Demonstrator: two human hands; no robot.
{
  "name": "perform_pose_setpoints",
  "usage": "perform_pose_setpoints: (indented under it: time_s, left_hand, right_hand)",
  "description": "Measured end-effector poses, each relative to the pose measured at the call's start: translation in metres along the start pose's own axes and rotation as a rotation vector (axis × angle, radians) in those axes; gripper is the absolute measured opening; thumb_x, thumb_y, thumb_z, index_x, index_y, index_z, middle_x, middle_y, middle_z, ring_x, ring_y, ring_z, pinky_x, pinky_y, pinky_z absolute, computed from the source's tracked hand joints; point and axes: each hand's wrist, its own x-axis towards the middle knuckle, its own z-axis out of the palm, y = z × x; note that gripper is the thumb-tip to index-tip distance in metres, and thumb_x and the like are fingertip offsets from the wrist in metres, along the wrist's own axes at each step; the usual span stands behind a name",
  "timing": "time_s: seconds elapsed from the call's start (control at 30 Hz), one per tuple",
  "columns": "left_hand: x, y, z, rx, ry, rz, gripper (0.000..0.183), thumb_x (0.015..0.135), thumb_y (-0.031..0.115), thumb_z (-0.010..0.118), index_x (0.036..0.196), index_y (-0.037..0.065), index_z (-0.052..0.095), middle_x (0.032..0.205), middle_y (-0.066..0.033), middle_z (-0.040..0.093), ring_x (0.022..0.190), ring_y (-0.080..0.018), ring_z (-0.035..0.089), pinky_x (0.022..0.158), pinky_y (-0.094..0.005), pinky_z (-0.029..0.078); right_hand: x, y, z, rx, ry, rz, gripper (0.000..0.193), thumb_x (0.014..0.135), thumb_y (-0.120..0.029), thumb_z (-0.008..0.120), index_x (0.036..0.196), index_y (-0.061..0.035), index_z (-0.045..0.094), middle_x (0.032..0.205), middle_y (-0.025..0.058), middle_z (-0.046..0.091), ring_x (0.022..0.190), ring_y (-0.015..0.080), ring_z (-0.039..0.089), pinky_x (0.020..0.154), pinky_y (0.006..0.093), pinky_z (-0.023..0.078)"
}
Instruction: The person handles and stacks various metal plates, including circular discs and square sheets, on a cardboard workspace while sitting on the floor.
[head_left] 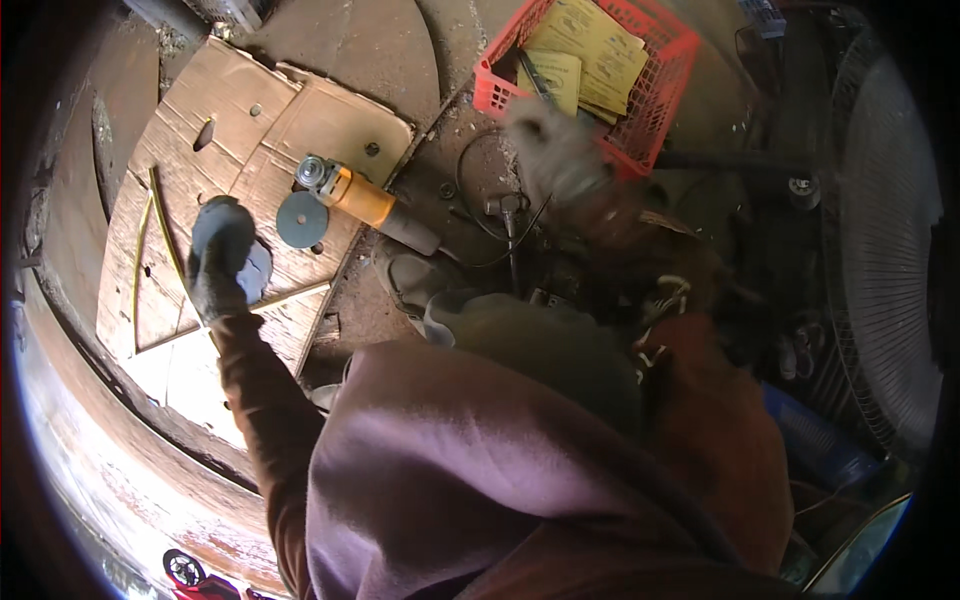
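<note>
My left hand (218,262), in a dark grey glove, is over the cardboard sheet (265,130) on the left. Its fingers merge into one dark rounded shape. Beside its palm shows part of a blue-grey flat piece (256,272); whether the hand grips it I cannot tell. Just right of it lies a dark green grinding disc (302,220) with a centre hole. An angle grinder (365,200) with an orange body rests next to the disc, no disc on its head. My gloved right hand (560,155), smeared by motion, is at the near left side of the red plastic basket (672,110).
Yellow paper packets (590,55) fill part of the basket. Thin yellowish strips (165,235) lie on the cardboard's left. A hammer-like metal tool (510,215) and a dark cable (462,165) lie ahead of my knees. A large fan (885,220) stands at the right.
</note>
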Motion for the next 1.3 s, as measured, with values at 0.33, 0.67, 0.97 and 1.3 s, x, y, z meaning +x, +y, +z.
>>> perform_pose_setpoints:
  time_s: [0.33,0.67,0.97,1.3]
  left_hand:
    - [0.125,-0.069,-0.07,0.25,0.16,0.024,0.069,0.079,0.022,0.083,0.135,-0.01,0.058,0.122,-0.0231,0.07,0.109,-0.032,0.07,0.096,-0.0373,0.056]
    - [-0.004,0.014,-0.017,1.207,0.405,0.634,0.073,0.079,0.039,0.085,0.14,0.01,0.058,0.134,-0.022,0.061,0.127,-0.0417,0.057,0.108,-0.0505,0.046]
    - [-0.112,0.039,0.08,-0.66,-0.729,-0.573,0.061,0.102,0.054,0.059,0.132,0.001,0.065,0.12,-0.0169,0.072,0.111,-0.0334,0.069,0.096,-0.0515,0.057]
    - [-0.146,0.04,0.082,-0.427,-0.454,-0.404,0.031,0.092,0.012,0.077,0.119,-0.003,0.071,0.107,-0.0088,0.076,0.091,-0.018,0.073,0.087,-0.0321,0.059]
  right_hand:
    - [0.159,0.218,-0.064,-0.635,0.018,0.697,0.08,0.074,-0.05,0.088,0.138,-0.0092,0.062,0.135,0.0142,0.068,0.131,0.029,0.058,0.107,0.043,0.047]
    - [0.147,0.21,-0.105,-0.655,0.197,0.419,0.05,0.088,-0.031,0.074,0.126,0.0015,0.068,0.12,0.0133,0.071,0.106,0.0245,0.066,0.093,0.0398,0.051]
    - [0.052,-0.104,0.031,-0.275,0.009,-0.856,0.024,0.089,-0.007,0.068,0.112,-0.0063,0.072,0.102,0.0105,0.066,0.095,0.0309,0.064,0.085,0.0423,0.052]
    - [0.008,-0.112,0.138,0.34,-0.131,-0.29,0.027,0.1,-0.013,0.064,0.127,-0.0068,0.066,0.122,0.0075,0.067,0.108,0.0221,0.065,0.096,0.0391,0.053]
